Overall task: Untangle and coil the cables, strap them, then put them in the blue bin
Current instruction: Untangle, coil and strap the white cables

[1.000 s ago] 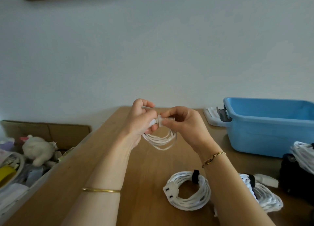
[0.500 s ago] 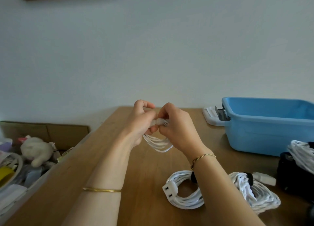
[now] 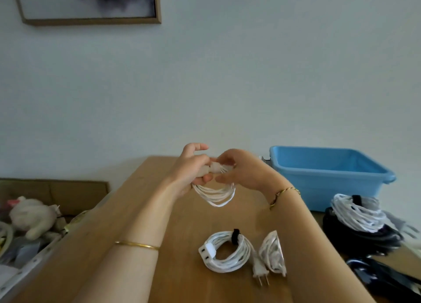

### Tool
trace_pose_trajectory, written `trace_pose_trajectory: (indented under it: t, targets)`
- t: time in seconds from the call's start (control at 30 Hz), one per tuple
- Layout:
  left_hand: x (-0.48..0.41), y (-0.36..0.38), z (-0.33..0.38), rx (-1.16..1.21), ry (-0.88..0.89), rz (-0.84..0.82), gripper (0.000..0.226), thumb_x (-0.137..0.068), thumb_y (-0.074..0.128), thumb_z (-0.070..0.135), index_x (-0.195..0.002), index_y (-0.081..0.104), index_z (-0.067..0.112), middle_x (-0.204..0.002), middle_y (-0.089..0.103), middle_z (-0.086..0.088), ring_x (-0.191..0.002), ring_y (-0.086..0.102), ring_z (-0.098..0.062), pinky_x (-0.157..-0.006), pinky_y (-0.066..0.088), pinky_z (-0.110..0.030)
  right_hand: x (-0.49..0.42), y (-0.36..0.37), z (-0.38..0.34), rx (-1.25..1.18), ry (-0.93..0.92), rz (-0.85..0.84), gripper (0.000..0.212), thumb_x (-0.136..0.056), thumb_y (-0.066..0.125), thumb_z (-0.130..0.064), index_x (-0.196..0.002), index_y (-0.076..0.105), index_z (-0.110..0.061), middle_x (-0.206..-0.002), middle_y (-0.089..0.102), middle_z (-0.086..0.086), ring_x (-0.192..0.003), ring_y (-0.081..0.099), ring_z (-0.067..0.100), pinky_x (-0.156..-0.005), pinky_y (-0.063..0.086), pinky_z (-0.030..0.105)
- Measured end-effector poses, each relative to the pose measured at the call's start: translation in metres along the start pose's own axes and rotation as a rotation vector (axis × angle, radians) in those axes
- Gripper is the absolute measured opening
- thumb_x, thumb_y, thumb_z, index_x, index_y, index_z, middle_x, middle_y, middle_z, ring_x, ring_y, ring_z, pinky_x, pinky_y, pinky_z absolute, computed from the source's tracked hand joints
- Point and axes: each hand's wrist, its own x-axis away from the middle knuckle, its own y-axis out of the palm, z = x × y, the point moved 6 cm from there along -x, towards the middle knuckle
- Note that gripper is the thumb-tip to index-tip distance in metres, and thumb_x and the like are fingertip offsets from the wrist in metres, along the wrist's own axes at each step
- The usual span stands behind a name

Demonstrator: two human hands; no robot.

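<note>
Above the wooden table [image 3: 141, 211], both hands hold up a small coil of thin white cable [image 3: 216, 194]. My left hand [image 3: 191, 168] grips the top of the coil. My right hand [image 3: 239, 168] pinches the white strap or plug piece at the coil's top; which it is, I cannot tell. The loops hang below my fingers. The blue bin [image 3: 328, 177] stands at the back right. A strapped white extension cord [image 3: 225, 250] lies on the table near me. A second white coil [image 3: 273, 252] sits to the right of the strapped cord, partly behind my right forearm.
On the right, another strapped white coil [image 3: 357, 211] rests on a pile of black cables [image 3: 364, 236]. More black cable [image 3: 387, 277] lies at the lower right. Left of the table, a box holds a plush toy [image 3: 32, 216] and clutter. A framed picture [image 3: 91, 4] hangs on the wall.
My view has tilted up and shifted, showing more wall and the picture. Both hands stay on the small coil; my right hand's fingers have shifted at its top.
</note>
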Motion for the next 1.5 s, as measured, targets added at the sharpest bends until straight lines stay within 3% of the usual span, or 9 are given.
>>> trace_pose_trajectory:
  t: [0.1, 0.23, 0.4, 0.67, 0.73, 0.87, 1.03, 1.13, 1.5]
  targets:
    - [0.005, 0.021, 0.011, -0.03, 0.021, -0.072, 0.03, -0.092, 0.039, -0.004, -0.119, 0.04, 0.009, -0.089, 0.059, -0.015, -0.036, 0.045, -0.014, -0.032, 0.027, -0.015, 0.015, -0.019, 0.001, 0.005, 0.05, -0.02, 0.012, -0.081, 0.069, -0.011, -0.089, 0.061, -0.011, -0.075, 0.06, 0.004, -0.062, 0.059, 0.017, -0.065, 0.054, 0.033]
    - [0.013, 0.06, 0.028, -0.088, 0.004, -0.205, 0.005, -0.097, 0.038, 0.007, -0.101, 0.04, 0.009, -0.076, 0.053, -0.021, -0.042, 0.052, -0.019, -0.037, 0.04, -0.023, 0.04, -0.055, 0.011, -0.073, 0.145, -0.017, 0.009, -0.082, 0.067, -0.003, -0.081, 0.059, -0.007, -0.065, 0.059, 0.006, -0.046, 0.06, 0.013, -0.051, 0.057, 0.026]
    - [-0.017, 0.103, 0.029, -0.162, -0.078, -0.238, 0.025, -0.099, 0.04, 0.034, -0.105, 0.047, 0.011, -0.091, 0.055, -0.014, -0.071, 0.06, -0.026, -0.068, 0.051, -0.036, 0.041, -0.105, 0.043, 0.059, 0.237, 0.031, 0.009, -0.081, 0.067, -0.003, -0.078, 0.061, -0.008, -0.071, 0.061, 0.008, -0.055, 0.062, 0.017, -0.052, 0.058, 0.029]
    - [-0.087, 0.161, -0.008, -0.563, -0.077, -0.269, 0.013, -0.088, 0.047, 0.017, -0.077, 0.051, 0.011, -0.074, 0.051, -0.013, -0.064, 0.05, -0.023, -0.054, 0.04, -0.027, 0.043, -0.168, 0.103, 0.121, 0.313, 0.303, 0.013, -0.079, 0.066, -0.006, -0.092, 0.065, -0.003, -0.066, 0.059, 0.008, -0.064, 0.068, 0.031, -0.062, 0.059, 0.039]
    - [-0.1, 0.172, -0.018, -0.627, -0.104, -0.243, 0.023, -0.089, 0.053, 0.026, -0.09, 0.059, 0.004, -0.084, 0.062, -0.018, -0.063, 0.054, -0.023, -0.049, 0.041, -0.026, 0.045, -0.175, 0.112, 0.109, 0.302, 0.365, 0.016, -0.079, 0.066, -0.009, -0.094, 0.065, -0.005, -0.072, 0.061, 0.008, -0.072, 0.069, 0.033, -0.07, 0.059, 0.043]
    - [-0.116, 0.173, -0.026, -0.882, -0.097, -0.044, 0.043, -0.084, 0.056, 0.017, -0.124, 0.047, 0.002, -0.128, 0.044, -0.02, -0.105, 0.058, -0.033, -0.084, 0.051, -0.036, 0.046, -0.173, 0.123, 0.117, 0.265, 0.462, 0.023, -0.079, 0.069, -0.016, -0.1, 0.066, -0.01, -0.08, 0.062, 0.006, -0.076, 0.067, 0.029, -0.076, 0.056, 0.043]
    - [-0.116, 0.174, -0.018, -0.92, -0.011, -0.119, 0.006, -0.086, 0.053, 0.01, -0.086, 0.048, 0.006, -0.096, 0.059, -0.014, -0.078, 0.058, -0.028, -0.052, 0.04, -0.027, 0.035, -0.161, 0.124, 0.064, 0.233, 0.523, 0.021, -0.083, 0.066, -0.019, -0.102, 0.064, -0.009, -0.083, 0.063, 0.008, -0.078, 0.066, 0.029, -0.075, 0.055, 0.045]
    - [-0.107, 0.155, -0.012, -0.926, -0.058, -0.124, 0.014, -0.084, 0.051, 0.005, -0.072, 0.044, 0.006, -0.068, 0.053, -0.01, -0.053, 0.05, -0.023, -0.04, 0.037, -0.023, 0.025, -0.152, 0.121, 0.124, 0.262, 0.515, 0.021, -0.086, 0.062, -0.023, -0.105, 0.063, -0.012, -0.087, 0.063, 0.006, -0.081, 0.064, 0.028, -0.073, 0.055, 0.042]
    - [-0.092, 0.035, -0.012, -0.965, -0.323, -0.165, 0.017, -0.085, 0.067, 0.014, -0.096, 0.058, 0.005, -0.071, 0.057, -0.009, -0.052, 0.05, -0.016, -0.038, 0.042, -0.017, -0.056, -0.07, 0.09, 0.238, 0.267, 0.203, 0.025, -0.082, 0.067, -0.024, -0.101, 0.059, -0.01, -0.103, 0.064, 0.009, -0.093, 0.061, 0.027, -0.07, 0.046, 0.032]
